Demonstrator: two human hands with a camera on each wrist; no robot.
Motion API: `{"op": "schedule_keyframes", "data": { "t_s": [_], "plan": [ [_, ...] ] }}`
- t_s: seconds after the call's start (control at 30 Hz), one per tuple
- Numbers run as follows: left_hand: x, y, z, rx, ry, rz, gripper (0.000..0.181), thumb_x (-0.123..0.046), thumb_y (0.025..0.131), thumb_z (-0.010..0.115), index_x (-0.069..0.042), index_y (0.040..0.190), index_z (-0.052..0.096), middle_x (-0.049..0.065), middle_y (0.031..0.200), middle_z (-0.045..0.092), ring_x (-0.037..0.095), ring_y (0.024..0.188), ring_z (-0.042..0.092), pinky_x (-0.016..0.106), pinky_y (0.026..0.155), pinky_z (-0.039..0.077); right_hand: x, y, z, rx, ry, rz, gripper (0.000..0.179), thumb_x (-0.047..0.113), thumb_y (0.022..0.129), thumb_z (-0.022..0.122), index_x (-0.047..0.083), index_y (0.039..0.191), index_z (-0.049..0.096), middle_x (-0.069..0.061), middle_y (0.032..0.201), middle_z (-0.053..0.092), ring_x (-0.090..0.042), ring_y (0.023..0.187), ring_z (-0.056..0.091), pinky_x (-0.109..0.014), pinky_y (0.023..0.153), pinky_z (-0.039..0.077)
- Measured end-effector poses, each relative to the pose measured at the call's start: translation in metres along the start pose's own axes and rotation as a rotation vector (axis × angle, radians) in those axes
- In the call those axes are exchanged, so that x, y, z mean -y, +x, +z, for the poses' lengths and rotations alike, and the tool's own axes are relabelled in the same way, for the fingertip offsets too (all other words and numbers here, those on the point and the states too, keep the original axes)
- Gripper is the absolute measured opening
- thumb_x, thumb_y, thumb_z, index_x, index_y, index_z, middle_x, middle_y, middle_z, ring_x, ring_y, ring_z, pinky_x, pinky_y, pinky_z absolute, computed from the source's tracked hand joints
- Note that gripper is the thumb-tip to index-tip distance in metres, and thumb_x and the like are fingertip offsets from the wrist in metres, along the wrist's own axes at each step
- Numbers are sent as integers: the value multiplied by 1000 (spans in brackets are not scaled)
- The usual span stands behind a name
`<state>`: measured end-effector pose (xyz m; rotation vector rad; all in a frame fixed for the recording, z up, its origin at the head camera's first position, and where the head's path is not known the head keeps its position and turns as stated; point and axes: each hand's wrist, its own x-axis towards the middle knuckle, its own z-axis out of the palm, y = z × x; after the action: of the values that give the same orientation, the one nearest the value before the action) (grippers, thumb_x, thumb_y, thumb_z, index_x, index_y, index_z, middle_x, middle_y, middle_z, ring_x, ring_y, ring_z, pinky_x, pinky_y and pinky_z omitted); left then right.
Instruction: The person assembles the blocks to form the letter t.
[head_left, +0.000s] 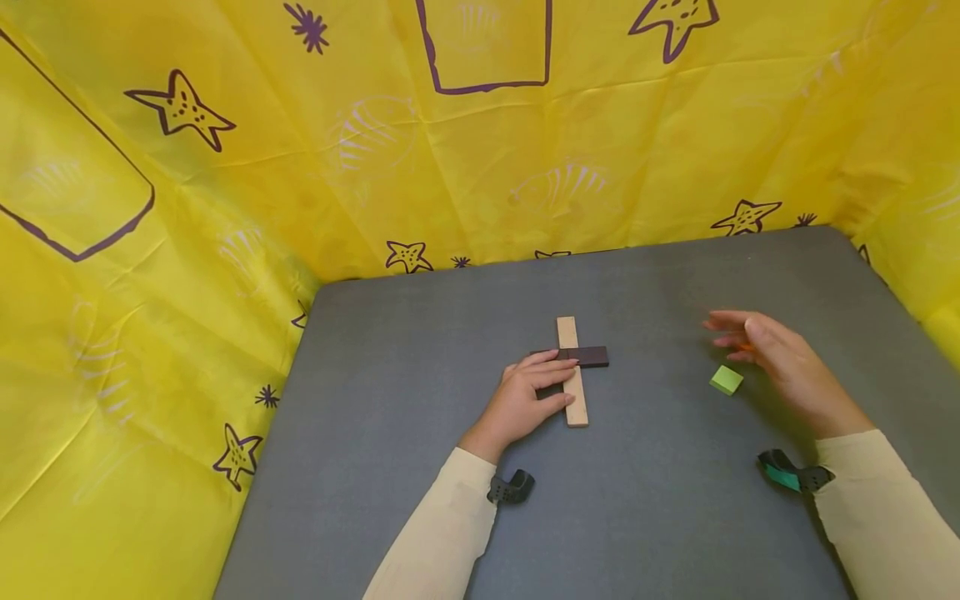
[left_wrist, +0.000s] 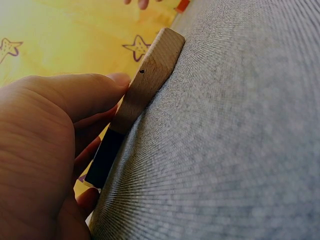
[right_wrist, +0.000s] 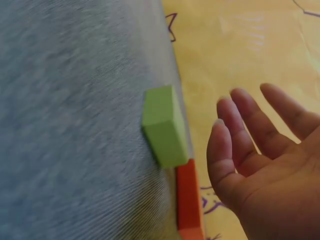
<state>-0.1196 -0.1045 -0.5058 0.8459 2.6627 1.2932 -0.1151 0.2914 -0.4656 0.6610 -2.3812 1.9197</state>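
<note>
My left hand (head_left: 525,396) rests over a cross-shaped layout of flat blocks, its fingers fairly straight. Its fingertips lie on a dark strip (head_left: 592,357), with pale wooden pieces (head_left: 567,332) showing above and below that. In the left wrist view the thumb touches the side of a wooden piece (left_wrist: 152,72), and a dark block (left_wrist: 105,157) sits against the wood's end. Fingers partly cover the dark part. My right hand (head_left: 780,358) hovers with relaxed, spread fingers, holding nothing. Beside it are a small green block (right_wrist: 165,125) and an orange block (right_wrist: 189,200), mostly hidden by the hand in the head view.
The blocks lie on a grey tabletop (head_left: 420,350). Yellow cloth (head_left: 480,183) with star and shell drawings surrounds its back and sides. Each wrist carries a dark strap (head_left: 512,487) below the hand.
</note>
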Motion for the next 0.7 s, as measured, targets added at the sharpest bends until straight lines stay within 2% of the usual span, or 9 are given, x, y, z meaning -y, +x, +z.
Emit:
{"op": "schedule_keyframes", "data": {
  "t_s": [0.17, 0.3, 0.57, 0.7],
  "plan": [
    [-1, 0, -1, 0, -6, -3, 45, -20, 101, 83, -12, 144, 73, -6, 149, 66, 11, 152, 42, 53, 119, 29, -2, -9, 0, -5, -101, 40, 45, 11, 121, 28, -9, 151, 56, 7, 143, 67, -17, 118, 67, -20, 94, 52],
    [0, 0, -1, 0, -3, -6, 46, -20, 101, 83, -12, 145, 73, -7, 149, 66, 10, 152, 42, 53, 120, 28, -5, -14, 1, -9, -107, 67, 44, 11, 121, 30, -12, 149, 55, 4, 141, 69, -17, 116, 68, -20, 93, 52],
    [1, 0, 0, -3, 0, 3, 47, -19, 101, 83, -11, 146, 72, -6, 149, 66, 10, 152, 42, 53, 120, 29, -10, -26, 0, -39, -135, 116, 37, 7, 119, 40, -10, 145, 61, 5, 136, 73, -11, 114, 69, -17, 92, 49],
    [1, 0, 0, 0, 1, -2, 47, -20, 101, 83, -12, 146, 72, -7, 149, 65, 9, 152, 41, 52, 120, 29, -11, -32, -3, -33, -178, 171, 36, 9, 118, 48, -5, 148, 61, 10, 140, 70, -2, 122, 62, -14, 93, 45]
  ]
}}
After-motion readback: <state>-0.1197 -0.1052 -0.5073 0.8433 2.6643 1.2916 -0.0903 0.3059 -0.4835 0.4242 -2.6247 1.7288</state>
